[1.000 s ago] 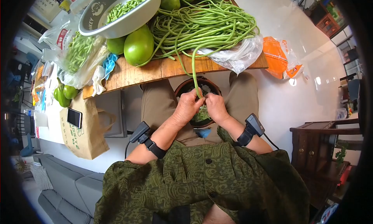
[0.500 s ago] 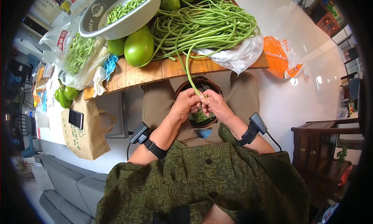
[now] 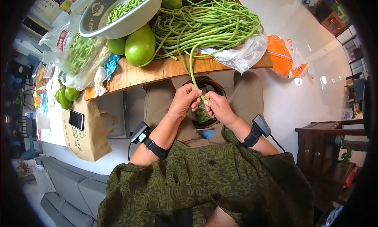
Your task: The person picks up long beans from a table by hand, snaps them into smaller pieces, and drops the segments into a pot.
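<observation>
A long green bean [image 3: 191,67] hangs over the table edge from the pile of long beans [image 3: 208,28]. My left hand [image 3: 185,101] pinches it near its lower end, and my right hand [image 3: 218,107] grips the tip just beside. Fingers of both hands are closed, with a small gap between the hands. Below them, between my knees, stands a round bin [image 3: 190,122] with green scraps inside. At the upper left, a grey basin [image 3: 134,24] holds short bean pieces [image 3: 126,9].
The wooden table [image 3: 165,70] also bears large green gourds [image 3: 140,47], a plastic bag of beans [image 3: 80,55] and a crumpled clear bag [image 3: 244,57]. An orange bag [image 3: 281,57] lies to the right. A phone [image 3: 76,120] rests on a paper bag [image 3: 92,142] at left.
My left hand has shifted slightly up and left, away from the right one, so more of the bean's end shows between them. Both hands still hold the bean.
</observation>
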### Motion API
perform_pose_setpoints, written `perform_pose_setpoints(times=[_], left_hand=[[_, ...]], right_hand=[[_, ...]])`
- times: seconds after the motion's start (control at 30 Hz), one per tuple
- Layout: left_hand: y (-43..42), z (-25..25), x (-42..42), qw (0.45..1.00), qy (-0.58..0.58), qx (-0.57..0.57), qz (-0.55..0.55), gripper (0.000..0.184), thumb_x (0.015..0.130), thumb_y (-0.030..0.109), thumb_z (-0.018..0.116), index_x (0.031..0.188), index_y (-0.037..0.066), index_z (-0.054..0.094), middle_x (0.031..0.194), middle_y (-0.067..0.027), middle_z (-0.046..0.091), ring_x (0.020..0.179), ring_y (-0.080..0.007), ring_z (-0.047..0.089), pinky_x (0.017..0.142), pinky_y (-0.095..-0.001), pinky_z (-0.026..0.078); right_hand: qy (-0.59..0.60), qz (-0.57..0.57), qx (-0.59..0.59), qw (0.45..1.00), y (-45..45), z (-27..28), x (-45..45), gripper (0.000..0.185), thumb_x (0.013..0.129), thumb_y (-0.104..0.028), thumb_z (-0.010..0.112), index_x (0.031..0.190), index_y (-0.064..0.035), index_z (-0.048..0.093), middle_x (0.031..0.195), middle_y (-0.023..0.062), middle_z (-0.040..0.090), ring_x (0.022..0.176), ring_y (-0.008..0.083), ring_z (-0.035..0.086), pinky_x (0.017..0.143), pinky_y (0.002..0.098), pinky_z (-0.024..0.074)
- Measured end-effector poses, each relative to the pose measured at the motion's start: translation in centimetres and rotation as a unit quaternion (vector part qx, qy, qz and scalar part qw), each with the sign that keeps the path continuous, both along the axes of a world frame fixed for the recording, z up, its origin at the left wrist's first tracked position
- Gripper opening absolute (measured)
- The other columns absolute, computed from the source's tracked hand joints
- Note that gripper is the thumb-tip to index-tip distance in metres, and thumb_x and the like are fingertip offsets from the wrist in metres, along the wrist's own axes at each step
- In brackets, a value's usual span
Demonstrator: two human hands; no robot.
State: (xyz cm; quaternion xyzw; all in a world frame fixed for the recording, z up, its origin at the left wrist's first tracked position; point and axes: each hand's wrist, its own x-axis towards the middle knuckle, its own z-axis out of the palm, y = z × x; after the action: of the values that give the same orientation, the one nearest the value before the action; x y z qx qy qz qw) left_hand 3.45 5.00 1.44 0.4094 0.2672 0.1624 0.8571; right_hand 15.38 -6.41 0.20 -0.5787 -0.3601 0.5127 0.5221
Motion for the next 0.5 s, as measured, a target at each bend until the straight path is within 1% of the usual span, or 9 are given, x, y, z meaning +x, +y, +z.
perform_pose_setpoints(times=[0.07,0.13,0.17,0.23,0.3,0.33,0.4,0.47,0.5], left_hand=[[-0.2,0.0,0.2,0.999,0.030,0.035,0.001,0.012,0.081,0.007,0.058,0.074,0.004,0.048,0.059,-0.0035,0.054,0.040,-0.0079,0.044,0.035,-0.0213,0.035],[-0.4,0.1,0.2,0.997,0.043,0.063,0.002,0.012,0.081,0.007,0.057,0.073,0.004,0.048,0.058,-0.0034,0.053,0.040,-0.0082,0.045,0.035,-0.0217,0.036],[-0.6,0.1,0.3,0.994,0.055,0.090,0.002,0.012,0.080,0.006,0.057,0.073,0.003,0.048,0.058,-0.0034,0.053,0.040,-0.0084,0.046,0.036,-0.0221,0.037],[-1.2,-0.4,0.6,0.986,0.076,0.146,0.007,0.010,0.081,0.006,0.056,0.076,0.002,0.048,0.058,-0.0035,0.053,0.041,-0.0082,0.047,0.036,-0.0221,0.038],[-1.8,-0.5,0.8,0.956,0.116,0.268,0.002,0.009,0.081,0.004,0.055,0.077,0.001,0.048,0.057,-0.0032,0.052,0.043,-0.0074,0.048,0.037,-0.0224,0.038],[-2.0,-0.6,0.9,0.956,0.116,0.268,0.002,0.009,0.081,0.004,0.055,0.077,0.001,0.048,0.057,-0.0032,0.052,0.043,-0.0074,0.048,0.037,-0.0224,0.038],[-2.0,-0.9,0.9,0.926,0.141,0.349,-0.008,0.008,0.080,0.004,0.055,0.077,0.001,0.048,0.058,-0.0029,0.051,0.043,-0.0068,0.047,0.038,-0.0222,0.037],[-1.9,-1.3,0.9,0.924,0.134,0.359,-0.009,0.008,0.080,0.004,0.055,0.077,0.001,0.048,0.058,-0.0027,0.051,0.043,-0.0067,0.047,0.038,-0.0219,0.037],[-1.9,-1.3,0.9,0.921,0.126,0.369,-0.011,0.008,0.079,0.003,0.054,0.077,0.001,0.048,0.058,-0.0025,0.051,0.044,-0.0066,0.047,0.038,-0.0216,0.037]], right_hand=[[-0.067,-0.022,0.006,0.998,0.0,-0.7,0.0,0.007,0.084,-0.009,0.049,0.083,-0.0019,0.047,0.058,0.0053,0.050,0.049,0.0153,0.050,0.045,0.0271,0.0406],[-0.286,-0.050,0.104,0.951,0.1,-1.0,-0.1,0.008,0.081,-0.007,0.051,0.082,0.0002,0.049,0.060,0.0163,0.053,0.055,0.0309,0.055,0.051,0.0369,0.0433],[-0.286,-0.050,0.104,0.951,0.1,-1.2,-0.2,0.008,0.081,-0.007,0.051,0.082,0.0002,0.049,0.060,0.0163,0.053,0.055,0.0309,0.055,0.051,0.0369,0.0433],[-0.401,-0.095,0.074,0.908,0.2,-1.6,-0.4,0.010,0.079,-0.008,0.052,0.080,0.0011,0.050,0.065,0.0223,0.054,0.064,0.0391,0.054,0.058,0.0438,0.0429],[-0.421,-0.079,0.051,0.902,0.4,-2.5,0.2,0.010,0.080,-0.009,0.050,0.080,0.0015,0.050,0.066,0.0224,0.054,0.065,0.0388,0.055,0.059,0.0446,0.0426],[-0.440,-0.063,0.028,0.895,0.5,-3.0,0.4,0.011,0.080,-0.010,0.049,0.081,0.0018,0.050,0.067,0.0226,0.054,0.066,0.0385,0.055,0.059,0.0454,0.0423],[-0.380,-0.056,-0.009,0.923,0.7,-3.4,0.6,0.011,0.081,-0.010,0.047,0.078,0.0007,0.049,0.063,0.0199,0.053,0.059,0.0362,0.054,0.055,0.0443,0.0415],[-0.318,-0.049,-0.046,0.946,0.7,-3.3,0.6,0.013,0.082,-0.011,0.045,0.075,-0.0004,0.047,0.058,0.0173,0.051,0.053,0.0339,0.053,0.050,0.0433,0.0407],[-0.066,-0.100,-0.125,0.985,0.7,-2.5,0.4,0.013,0.083,-0.011,0.043,0.073,-0.0028,0.045,0.055,0.0117,0.046,0.048,0.0275,0.047,0.046,0.0398,0.0382]])
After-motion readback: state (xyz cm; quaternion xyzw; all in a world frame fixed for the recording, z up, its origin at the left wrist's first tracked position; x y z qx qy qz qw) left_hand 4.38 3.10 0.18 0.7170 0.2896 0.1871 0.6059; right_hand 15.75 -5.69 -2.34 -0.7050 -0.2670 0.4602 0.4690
